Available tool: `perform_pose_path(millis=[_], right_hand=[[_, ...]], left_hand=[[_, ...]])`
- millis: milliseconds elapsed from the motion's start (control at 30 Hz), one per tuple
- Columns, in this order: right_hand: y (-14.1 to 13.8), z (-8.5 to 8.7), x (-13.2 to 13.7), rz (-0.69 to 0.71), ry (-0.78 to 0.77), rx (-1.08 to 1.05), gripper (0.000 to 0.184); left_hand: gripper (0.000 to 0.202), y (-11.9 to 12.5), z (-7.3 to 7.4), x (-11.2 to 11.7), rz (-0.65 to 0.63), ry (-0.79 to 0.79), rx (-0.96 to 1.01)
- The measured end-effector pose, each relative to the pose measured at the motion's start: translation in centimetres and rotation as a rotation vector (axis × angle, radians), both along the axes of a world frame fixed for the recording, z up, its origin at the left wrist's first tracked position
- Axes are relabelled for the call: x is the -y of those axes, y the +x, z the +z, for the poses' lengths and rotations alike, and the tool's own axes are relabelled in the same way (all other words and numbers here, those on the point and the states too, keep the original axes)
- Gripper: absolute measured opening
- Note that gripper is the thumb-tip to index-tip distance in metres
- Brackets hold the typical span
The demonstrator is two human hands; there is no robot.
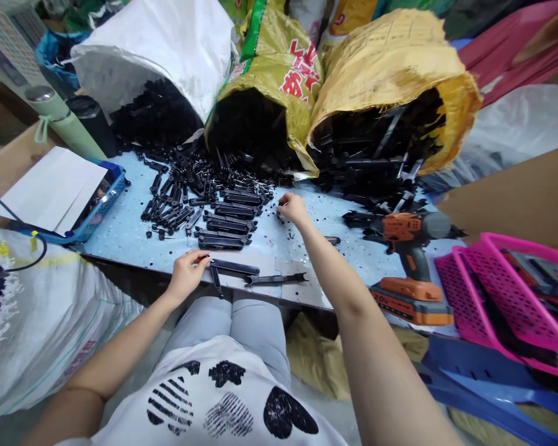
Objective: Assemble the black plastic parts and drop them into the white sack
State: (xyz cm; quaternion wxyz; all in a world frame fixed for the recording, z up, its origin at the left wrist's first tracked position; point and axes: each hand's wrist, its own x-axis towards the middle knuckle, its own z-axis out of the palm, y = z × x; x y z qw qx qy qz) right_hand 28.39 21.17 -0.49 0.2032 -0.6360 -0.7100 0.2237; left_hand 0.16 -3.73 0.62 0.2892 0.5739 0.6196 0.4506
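My left hand (189,271) pinches the left end of a long black plastic bar (235,267) at the table's front edge. A shorter black plastic arm (216,280) hangs at an angle from that same end, over the edge. Beside the bar lies a black fork-ended piece (279,279). Farther forward, my right hand (292,209) has its fingertips closed together over scattered small black parts; what they hold, if anything, is too small to make out. Between the hands, several assembled black pieces (225,224) lie in a stacked row.
Loose black parts (177,214) pile up left of the row. Behind stand a white sack (167,37), an olive sack (270,74) and a yellow sack (381,56), open towards me. An orange cordless drill (413,266) and a pink basket (516,297) are right; a blue basket (97,214) is left.
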Motion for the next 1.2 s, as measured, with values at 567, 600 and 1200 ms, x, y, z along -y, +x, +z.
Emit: perform_pose_path(millis=[567,600,1200], right_hand=[[-0.3,1.2,21.1,0.635,0.369,-0.053,0.022],[-0.2,1.0,21.2,0.658,0.38,-0.055,0.023],[2.1,-3.3,20.2,0.804,0.4,0.076,0.044]], left_hand=[[0.029,-0.9,-1.5,-0.7,-0.424,0.333,-0.619],[0.029,-1.2,-1.6,-0.7,-0.433,0.328,-0.634],[0.039,8.2,0.1,-1.8,-0.674,0.069,-0.817]])
